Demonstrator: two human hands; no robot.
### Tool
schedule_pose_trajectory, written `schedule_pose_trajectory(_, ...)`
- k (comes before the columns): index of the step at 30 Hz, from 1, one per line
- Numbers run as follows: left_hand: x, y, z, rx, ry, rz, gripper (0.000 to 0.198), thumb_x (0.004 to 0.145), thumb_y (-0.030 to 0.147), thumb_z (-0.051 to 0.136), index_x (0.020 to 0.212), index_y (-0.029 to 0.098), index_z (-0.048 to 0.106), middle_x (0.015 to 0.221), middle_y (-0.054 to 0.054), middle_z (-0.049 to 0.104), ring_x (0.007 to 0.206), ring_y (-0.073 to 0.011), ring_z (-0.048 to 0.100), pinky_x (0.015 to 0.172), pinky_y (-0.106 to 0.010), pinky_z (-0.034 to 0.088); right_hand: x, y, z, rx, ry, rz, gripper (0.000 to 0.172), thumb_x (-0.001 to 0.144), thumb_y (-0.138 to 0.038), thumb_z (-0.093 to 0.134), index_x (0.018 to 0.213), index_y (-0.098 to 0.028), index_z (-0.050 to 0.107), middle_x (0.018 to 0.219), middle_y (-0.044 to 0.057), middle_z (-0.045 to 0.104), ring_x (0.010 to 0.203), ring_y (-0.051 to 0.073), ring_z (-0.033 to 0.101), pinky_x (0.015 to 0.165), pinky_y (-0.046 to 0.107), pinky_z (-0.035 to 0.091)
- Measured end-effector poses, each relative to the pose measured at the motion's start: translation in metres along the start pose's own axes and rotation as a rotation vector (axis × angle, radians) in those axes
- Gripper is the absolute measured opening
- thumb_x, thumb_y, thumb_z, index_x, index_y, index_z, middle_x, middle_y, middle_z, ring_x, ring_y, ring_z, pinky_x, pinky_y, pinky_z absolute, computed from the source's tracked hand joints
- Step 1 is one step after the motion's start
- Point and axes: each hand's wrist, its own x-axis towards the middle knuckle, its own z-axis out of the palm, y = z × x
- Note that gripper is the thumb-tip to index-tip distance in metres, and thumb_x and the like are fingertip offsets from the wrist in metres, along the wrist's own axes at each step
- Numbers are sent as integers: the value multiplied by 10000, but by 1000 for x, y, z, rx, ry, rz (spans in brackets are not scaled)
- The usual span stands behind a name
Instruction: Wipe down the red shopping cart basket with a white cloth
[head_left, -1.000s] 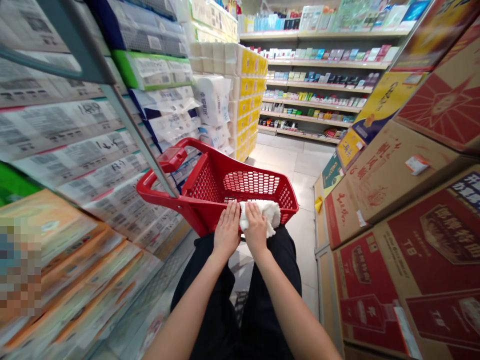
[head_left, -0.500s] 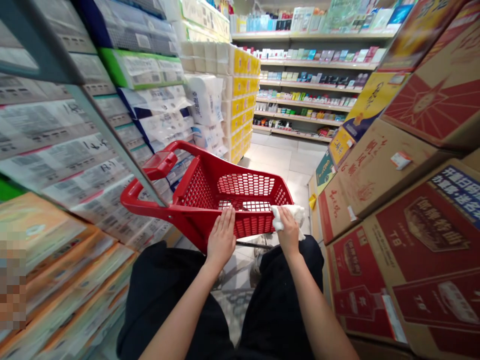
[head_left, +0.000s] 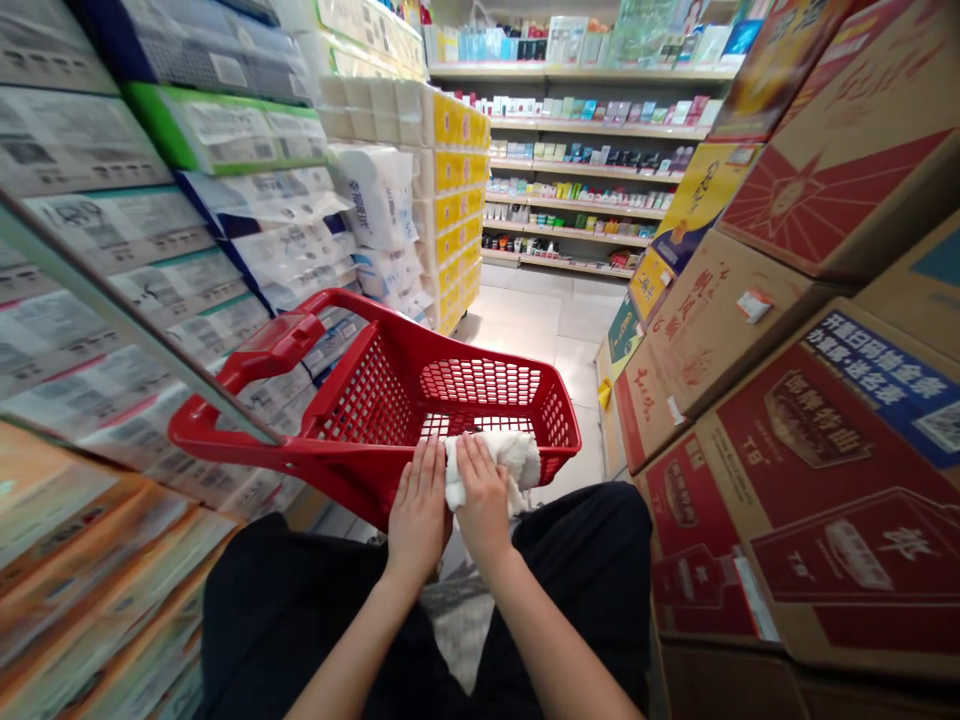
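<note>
Over black trousers (head_left: 585, 570), the left hand (head_left: 418, 505) lies flat and palm down on the near rim of a red plastic shopping basket (head_left: 360, 415), its fingers slightly spread. The right hand (head_left: 481, 495) sits just beside it, fingers together and slightly curved, pressing a crumpled white terry cloth (head_left: 510, 455) onto the same rim; neither hand pinches it. The cloth lies between and under the hands, partly draped over the rim, with its far part reaching into the basket. The basket's long red pull handle (head_left: 262, 350) extends to the left, close to a shelf of packaged paper goods (head_left: 150, 290). To the right stand stacked cardboard cartons printed with red bottle designs (head_left: 817, 480). Ahead, white-wrapped tissue packs (head_left: 375, 195) and yellow-labelled cases (head_left: 450, 180) are piled at the end of the left-hand row. Beyond the tiled floor (head_left: 517, 315), shelves of small boxed goods (head_left: 585, 170) fill the far wall.
</note>
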Motion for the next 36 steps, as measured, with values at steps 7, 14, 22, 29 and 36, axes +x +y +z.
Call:
schedule_pose_trajectory(7,-5,1,-7,-32,-19,12,840,810,103,456,1556,128,72,1589,-118,279,1477,-255,238,1191,-431,276,-16,40,-15,-52,87,-108,687,817,2,400,1470,-213,405,1458,76,506,1385,179,426,995,312,387)
schedule_pose_trajectory(14,-8,5,-8,-43,-40,-5,828,833,113,446,1559,139,47,1597,-101,260,1482,-253,224,1194,-431,271,-39,145,-48,-69,237,94,627,819,-52,389,1425,-194,473,1427,90,538,1356,221,466,1036,407,412)
schedule_pose_trajectory(22,-5,5,-4,-48,-30,-8,839,829,106,448,1556,126,32,1602,-112,245,1489,-250,200,1195,-433,265,-22,80,-35,-124,120,108,705,735,21,410,1408,-175,490,1450,74,515,1376,226,437,994,368,404)
schedule_pose_trajectory(29,-9,3,-1,-15,-16,5,822,843,124,449,1556,120,40,1601,-113,250,1492,-253,188,1195,-436,259,-8,-6,-6,-41,7,-69,648,824,0,409,1446,-181,432,1485,58,470,1403,177,396,982,328,379)
schedule_pose_trajectory(36,-2,8,-5,-27,-39,-17,827,818,102,462,1550,92,77,1600,-121,247,1493,-246,184,1200,-420,251,-27,87,-34,-126,141,-38,659,819,3,389,1442,-202,446,1468,70,494,1362,191,458,952,331,409)
